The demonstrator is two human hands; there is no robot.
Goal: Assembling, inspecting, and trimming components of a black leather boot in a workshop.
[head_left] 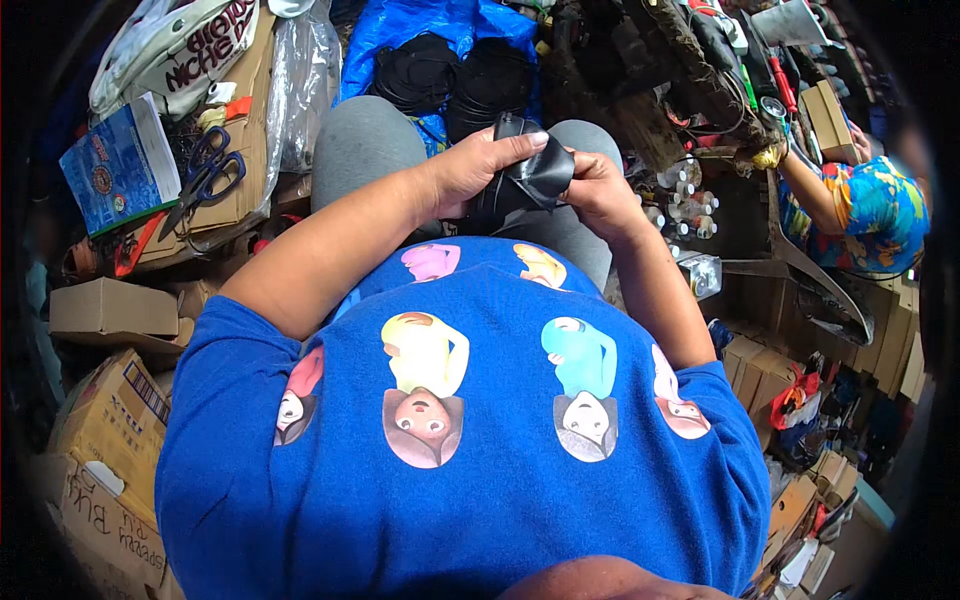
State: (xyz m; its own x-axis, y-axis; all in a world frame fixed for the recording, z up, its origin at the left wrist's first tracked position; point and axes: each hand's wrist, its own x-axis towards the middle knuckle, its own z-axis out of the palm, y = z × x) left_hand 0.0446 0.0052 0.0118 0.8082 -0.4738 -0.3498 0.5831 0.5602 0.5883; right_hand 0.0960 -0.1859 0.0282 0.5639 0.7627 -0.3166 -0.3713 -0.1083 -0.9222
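Note:
Over my lap, both hands hold a shiny black piece of leather-like material (538, 178), folded and bunched so that its full shape is hidden. My left hand (474, 168) is closed round its left side, with the thumb pressed along the top. At its right edge my right hand (602, 196) pinches it between thumb and fingers. Just beyond, between my knees, stacks of round black pieces (415, 75) lie in a blue plastic bag (380, 28).
To the left, dark-handled scissors (210, 170) and a blue booklet (122, 165) lie on cardboard. Cardboard boxes (112, 310) stand below them. Several small bottles (690, 205) are to the right. Farther right, another person in a colourful shirt (880, 215) sits beside a cluttered bench.

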